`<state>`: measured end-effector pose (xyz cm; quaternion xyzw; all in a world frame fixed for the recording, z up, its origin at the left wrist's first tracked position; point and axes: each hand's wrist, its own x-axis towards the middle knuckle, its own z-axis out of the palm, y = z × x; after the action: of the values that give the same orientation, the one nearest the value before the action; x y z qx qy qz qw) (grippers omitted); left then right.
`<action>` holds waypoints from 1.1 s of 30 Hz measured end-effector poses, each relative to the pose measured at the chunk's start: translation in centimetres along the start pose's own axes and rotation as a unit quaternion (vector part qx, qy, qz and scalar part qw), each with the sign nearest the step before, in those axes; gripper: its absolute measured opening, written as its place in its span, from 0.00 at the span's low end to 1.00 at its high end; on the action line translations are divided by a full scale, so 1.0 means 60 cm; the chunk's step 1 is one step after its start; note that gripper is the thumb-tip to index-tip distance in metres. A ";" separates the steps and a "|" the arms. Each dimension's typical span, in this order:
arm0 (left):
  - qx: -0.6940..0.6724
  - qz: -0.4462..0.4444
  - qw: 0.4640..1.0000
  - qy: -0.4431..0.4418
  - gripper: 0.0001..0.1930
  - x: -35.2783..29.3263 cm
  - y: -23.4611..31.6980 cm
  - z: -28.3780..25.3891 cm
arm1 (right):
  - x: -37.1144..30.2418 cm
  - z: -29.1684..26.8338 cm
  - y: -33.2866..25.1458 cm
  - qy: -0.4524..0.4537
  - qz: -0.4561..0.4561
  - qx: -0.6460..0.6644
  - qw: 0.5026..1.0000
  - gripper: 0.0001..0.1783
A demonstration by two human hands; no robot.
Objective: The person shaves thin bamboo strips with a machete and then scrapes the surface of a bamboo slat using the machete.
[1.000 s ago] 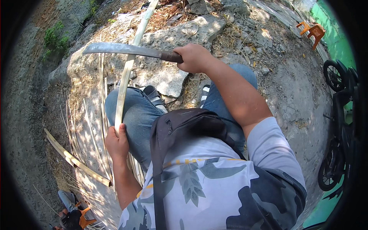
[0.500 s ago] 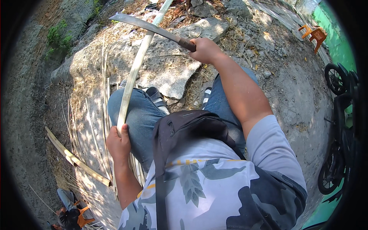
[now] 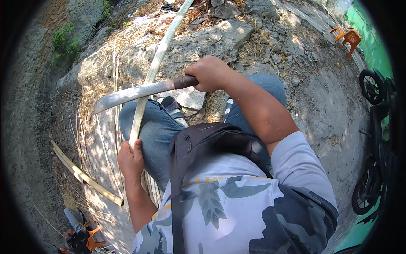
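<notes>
Person is shaving a bamboo strip with a big knife.

The long bamboo strip (image 3: 154,70) is lying over the left knee; the knife (image 3: 135,92) is crossing it. The right hand (image 3: 210,73) is closing tightly around the handle, the left hand (image 3: 130,160) is gripping the strip's near end; better keeping the blade flat, away from fingers.

Outdoor work yard — bare dirt (image 3: 321,106), rocks (image 3: 220,38), bamboo strips (image 3: 86,178)
</notes>
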<state>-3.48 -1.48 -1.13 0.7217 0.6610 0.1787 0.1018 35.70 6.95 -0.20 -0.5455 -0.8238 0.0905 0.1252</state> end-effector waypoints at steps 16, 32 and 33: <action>0.003 -0.011 1.000 -0.013 0.30 0.001 0.019 -0.010 | -0.019 -0.004 0.033 0.026 0.152 0.096 0.983 0.15; -0.005 0.007 1.000 -0.011 0.30 0.005 0.012 -0.006 | -0.015 0.016 0.080 0.044 0.187 0.101 0.976 0.13; -0.005 0.007 1.000 -0.011 0.30 0.005 0.011 -0.008 | -0.017 0.013 0.072 0.044 0.187 0.100 0.976 0.13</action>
<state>-3.04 -1.28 -0.43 0.7273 0.6542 0.1751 0.1113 39.61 7.65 -2.29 -0.6779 -0.6876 0.1701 0.1967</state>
